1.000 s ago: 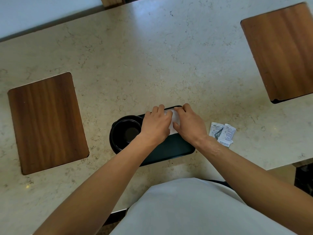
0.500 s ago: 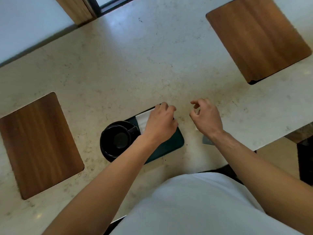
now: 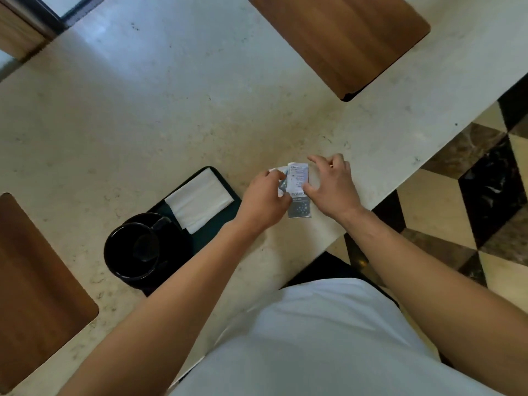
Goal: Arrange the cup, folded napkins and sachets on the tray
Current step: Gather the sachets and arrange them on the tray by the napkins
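Head view, looking down on a pale stone counter (image 3: 177, 115). A dark tray (image 3: 213, 232) lies near the counter's front edge, partly hidden by the left forearm. A black cup (image 3: 134, 248) stands at the tray's near-left end, its handle turned toward the napkin (image 3: 200, 200), a white folded napkin lying flat on the tray's far half. The cup and napkin are close together; whether they touch cannot be told.

The sachets (image 3: 297, 190) lie on the bare counter just to the right of the tray, between the two hands, not on the tray. The left hand (image 3: 265, 200) has its fingers curled onto the sachets' left edge, its grip pinching them. The right hand (image 3: 333, 185) is arched over their right edge, fingers bent, thumb and fingertips touching the top sachet; its grip is partly spread.

Two wooden boards rest on the counter: one (image 3: 340, 38) at the far right, one (image 3: 34, 284) at the near left. A patterned tile floor (image 3: 468, 178) shows past the counter's right edge.
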Demonstrator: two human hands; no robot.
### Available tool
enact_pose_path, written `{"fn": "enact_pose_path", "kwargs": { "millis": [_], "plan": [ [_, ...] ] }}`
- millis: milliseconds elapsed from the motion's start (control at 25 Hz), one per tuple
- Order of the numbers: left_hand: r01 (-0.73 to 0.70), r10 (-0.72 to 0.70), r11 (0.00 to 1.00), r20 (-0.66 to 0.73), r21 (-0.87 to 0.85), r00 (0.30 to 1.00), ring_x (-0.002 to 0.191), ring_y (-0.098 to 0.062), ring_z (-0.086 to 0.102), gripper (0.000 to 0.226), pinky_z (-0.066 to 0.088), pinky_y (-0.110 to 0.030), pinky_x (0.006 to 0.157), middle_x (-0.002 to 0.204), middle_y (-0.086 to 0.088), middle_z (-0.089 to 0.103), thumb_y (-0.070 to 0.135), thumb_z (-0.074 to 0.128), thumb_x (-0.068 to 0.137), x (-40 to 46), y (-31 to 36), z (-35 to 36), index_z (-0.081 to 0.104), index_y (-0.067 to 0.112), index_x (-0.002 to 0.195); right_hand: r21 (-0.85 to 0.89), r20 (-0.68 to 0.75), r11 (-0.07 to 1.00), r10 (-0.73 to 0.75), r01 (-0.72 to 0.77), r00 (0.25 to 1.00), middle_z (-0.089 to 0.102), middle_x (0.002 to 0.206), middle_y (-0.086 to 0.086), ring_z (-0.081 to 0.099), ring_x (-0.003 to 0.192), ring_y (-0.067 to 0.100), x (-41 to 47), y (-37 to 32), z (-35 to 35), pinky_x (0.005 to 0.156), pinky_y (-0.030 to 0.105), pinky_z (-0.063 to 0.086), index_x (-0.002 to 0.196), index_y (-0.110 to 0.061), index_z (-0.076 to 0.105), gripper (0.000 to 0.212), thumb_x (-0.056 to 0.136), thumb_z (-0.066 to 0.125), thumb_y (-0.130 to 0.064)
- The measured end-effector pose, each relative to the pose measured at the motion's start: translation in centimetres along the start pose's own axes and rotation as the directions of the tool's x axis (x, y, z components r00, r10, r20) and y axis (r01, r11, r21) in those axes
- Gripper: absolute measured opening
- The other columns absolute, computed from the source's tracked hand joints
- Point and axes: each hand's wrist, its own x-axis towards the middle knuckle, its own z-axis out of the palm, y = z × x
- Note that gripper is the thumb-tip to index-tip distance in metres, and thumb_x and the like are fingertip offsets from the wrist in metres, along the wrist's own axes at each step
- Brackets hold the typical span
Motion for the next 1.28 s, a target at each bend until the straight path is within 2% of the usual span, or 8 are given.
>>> {"fn": "enact_pose_path", "kwargs": {
  "millis": [120, 280, 360, 480, 680, 840, 1000, 1280],
  "plan": [
    [0.062, -0.062, 0.998, -0.010, -0.002, 0.998, 0.092, -0.023, 0.061, 0.028, 0.038, -0.029, 0.070, 0.109, -0.009, 0.067, 0.022, 0.062, 0.091, 0.4, 0.4, 1.0, 0.067, 0.007, 0.115, -0.021, 0.057, 0.999, -0.030, 0.031, 0.998, 0.044, 0.120, 0.009, 0.040, 0.115, 0.026, 0.1, 0.5, 0.3, 0.097, 0.034, 0.043, 0.148, -0.026, 0.045, 0.070, 0.085, 0.073, -0.031],
    [0.144, -0.145, 0.985, -0.010, -0.095, 0.989, 0.082, -0.026, 0.065, 0.019, 0.053, -0.041, 0.069, 0.092, -0.008, 0.071, 0.017, 0.061, 0.092, -0.1, 1.0, 1.8, 0.071, 0.004, 0.103, -0.075, 0.121, 0.993, -0.079, 0.088, 0.989, 0.045, 0.118, 0.009, 0.039, 0.112, 0.028, 0.5, 0.8, 0.6, 0.097, 0.033, 0.042, 0.152, -0.028, 0.040, 0.076, 0.083, 0.073, -0.033],
    [0.170, -0.174, 0.976, -0.017, -0.139, 0.985, 0.081, -0.022, 0.065, 0.019, 0.051, -0.032, 0.064, 0.089, -0.003, 0.068, 0.014, 0.062, 0.092, -0.4, 1.1, 2.1, 0.070, 0.007, 0.108, -0.045, 0.128, 0.995, -0.084, 0.091, 0.988, 0.047, 0.119, 0.010, 0.039, 0.113, 0.029, 0.6, 0.9, 0.7, 0.099, 0.034, 0.041, 0.148, -0.024, 0.045, 0.074, 0.080, 0.074, -0.030],
    [0.206, -0.210, 0.961, 0.000, -0.182, 0.978, 0.074, -0.008, 0.061, 0.029, 0.044, -0.018, 0.059, 0.086, 0.006, 0.063, 0.010, 0.064, 0.091, -0.7, 1.1, 2.3, 0.067, 0.011, 0.119, 0.012, 0.122, 0.998, -0.058, 0.057, 0.991, 0.048, 0.122, 0.011, 0.040, 0.115, 0.029, 0.9, 0.9, 0.6, 0.096, 0.032, 0.040, 0.131, -0.016, 0.053, 0.062, 0.076, 0.078, -0.026],
    [0.263, -0.265, 0.909, 0.039, -0.324, 0.963, 0.078, 0.000, 0.061, 0.039, 0.052, -0.022, 0.064, 0.086, 0.014, 0.062, 0.012, 0.062, 0.092, -1.6, 0.6, 2.7, 0.059, 0.017, 0.130, 0.140, 0.086, 0.990, -0.029, 0.017, 0.996, 0.053, 0.114, 0.003, 0.048, 0.106, 0.019, 0.3, 0.6, 0.2, 0.087, 0.027, 0.046, 0.111, -0.015, 0.058, 0.035, 0.082, 0.077, -0.020],
    [0.243, -0.260, 0.885, 0.010, -0.396, 0.965, 0.089, -0.004, 0.062, 0.037, 0.054, -0.025, 0.071, 0.097, 0.012, 0.063, 0.019, 0.062, 0.094, -3.4, -0.8, 2.5, 0.061, 0.020, 0.131, 0.338, 0.025, 0.931, 0.134, -0.135, 0.991, 0.065, 0.092, -0.010, 0.062, 0.083, 0.008, -1.2, 0.1, -0.2, 0.064, 0.010, 0.045, 0.096, -0.018, 0.064, 0.010, 0.090, 0.071, -0.021],
    [0.288, -0.318, 0.823, 0.023, -0.491, 0.948, 0.096, -0.019, 0.069, 0.033, 0.061, -0.037, 0.080, 0.107, 0.001, 0.068, 0.018, 0.061, 0.093, -5.2, -2.6, 2.4, 0.065, 0.018, 0.126, 0.477, -0.051, 0.861, 0.228, -0.176, 0.972, 0.068, 0.088, -0.011, 0.064, 0.077, 0.004, -2.9, -0.9, -0.7, 0.065, 0.016, 0.047, 0.092, -0.020, 0.066, 0.004, 0.092, 0.069, -0.023],
    [0.310, -0.297, 0.307, 0.218, -0.900, 0.930, 0.090, -0.027, 0.077, 0.026, 0.061, -0.035, 0.080, 0.097, -0.017, 0.076, 0.020, 0.063, 0.101, -6.5, -2.3, 1.2, 0.067, -0.002, 0.114, 0.828, -0.009, 0.538, 0.292, -0.157, 0.956, 0.076, 0.084, 0.004, 0.071, 0.067, 0.012, -6.0, -3.5, -1.1, 0.060, 0.026, 0.054, 0.094, -0.013, 0.068, 0.006, 0.089, 0.072, -0.015]
  ]
}}
